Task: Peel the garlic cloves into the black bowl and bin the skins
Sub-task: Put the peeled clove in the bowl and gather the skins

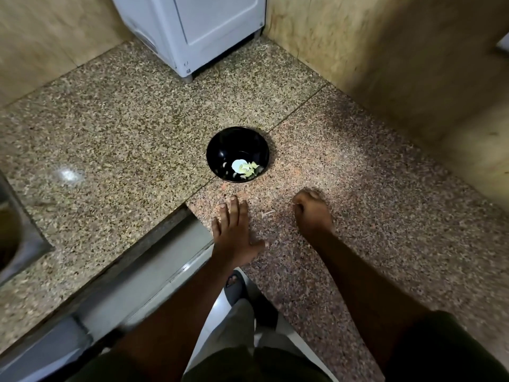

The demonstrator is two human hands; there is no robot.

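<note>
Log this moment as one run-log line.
left hand flat on counter | right hand curled, contents unclear | black bowl holds peeled cloves

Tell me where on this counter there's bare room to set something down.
Bare granite lies left of the black bowl, between the sink and the white appliance, and right of the bowl toward the wall. The front is crowded: left hand, right hand, a skin scrap between.
</note>
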